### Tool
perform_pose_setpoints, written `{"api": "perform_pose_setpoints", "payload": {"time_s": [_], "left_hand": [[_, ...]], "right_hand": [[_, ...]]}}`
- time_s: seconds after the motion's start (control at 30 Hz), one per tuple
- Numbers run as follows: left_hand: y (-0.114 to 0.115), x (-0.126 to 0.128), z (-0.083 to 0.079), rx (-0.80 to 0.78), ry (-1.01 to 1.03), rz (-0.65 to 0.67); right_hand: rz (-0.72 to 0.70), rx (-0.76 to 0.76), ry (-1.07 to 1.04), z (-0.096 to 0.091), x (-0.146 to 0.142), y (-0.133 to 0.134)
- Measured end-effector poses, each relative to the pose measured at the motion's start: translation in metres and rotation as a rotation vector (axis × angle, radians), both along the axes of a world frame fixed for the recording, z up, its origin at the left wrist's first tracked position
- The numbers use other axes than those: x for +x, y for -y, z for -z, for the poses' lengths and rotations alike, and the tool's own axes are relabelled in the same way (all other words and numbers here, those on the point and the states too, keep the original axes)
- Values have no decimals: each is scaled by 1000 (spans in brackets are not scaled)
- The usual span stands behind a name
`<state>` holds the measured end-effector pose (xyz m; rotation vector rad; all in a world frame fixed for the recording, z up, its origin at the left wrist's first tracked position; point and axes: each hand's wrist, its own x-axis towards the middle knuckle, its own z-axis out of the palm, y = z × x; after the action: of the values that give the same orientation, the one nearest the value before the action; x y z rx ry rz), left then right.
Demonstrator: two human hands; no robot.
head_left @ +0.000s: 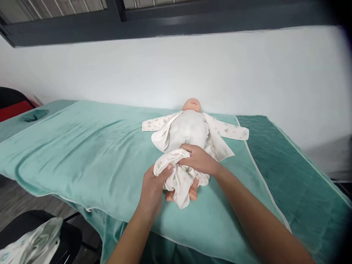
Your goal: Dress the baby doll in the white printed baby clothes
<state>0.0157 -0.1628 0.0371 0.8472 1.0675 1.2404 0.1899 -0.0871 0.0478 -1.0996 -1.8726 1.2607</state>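
A baby doll point(189, 128) lies on its back on a green towel, its head toward the wall and its bare feet point(193, 189) toward me. A white patterned jacket point(162, 122) is spread open beneath its pale cloth torso, with both sleeves stretched out sideways. Bunched white patterned baby pants point(183, 183) are gathered over the doll's legs. My left hand point(156, 179) pinches the left edge of the pants between thumb and fingers. On the other side, my right hand point(198, 159) grips their upper edge near the doll's belly. The lower legs are mostly hidden by the cloth.
The light green towel point(90, 146) covers a bed with a darker green cover point(277, 157) at right. Behind it rises a white wall point(132, 73) below a dark window frame point(165, 24). A black chair point(68, 238) at lower left bears folded clothes point(35, 244).
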Motion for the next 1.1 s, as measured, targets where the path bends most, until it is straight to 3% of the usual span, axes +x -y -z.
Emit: {"api": "perform_pose_setpoints", "payload": {"time_s": [0.2, 0.43, 0.53, 0.67, 0.77, 0.87, 1.0, 1.1], "left_hand": [[44, -1, -17, -80, -85, -52], [74, 2, -19, -118, -36, -120], [87, 9, -12, -159, 82, -104], [105, 14, 13, -190, 266, -106], [108, 7, 34, -146, 209, -208], [100, -4, 45, -151, 26, -269], [87, -11, 38, -166, -139, -186], [81, -13, 30, -152, -145, -91]], "right_hand": [[-77, 58, 217, -10, -1, 9], [-147, 151, 363, -14, -5, 15], [-185, 166, 401, -12, -5, 16], [-235, 225, 500, -10, -3, 20], [-233, 305, 559, -7, -3, 24], [-217, 320, 619, -5, -5, 28], [-200, 354, 706, -6, -8, 34], [-190, 411, 732, -6, -8, 38]]}}
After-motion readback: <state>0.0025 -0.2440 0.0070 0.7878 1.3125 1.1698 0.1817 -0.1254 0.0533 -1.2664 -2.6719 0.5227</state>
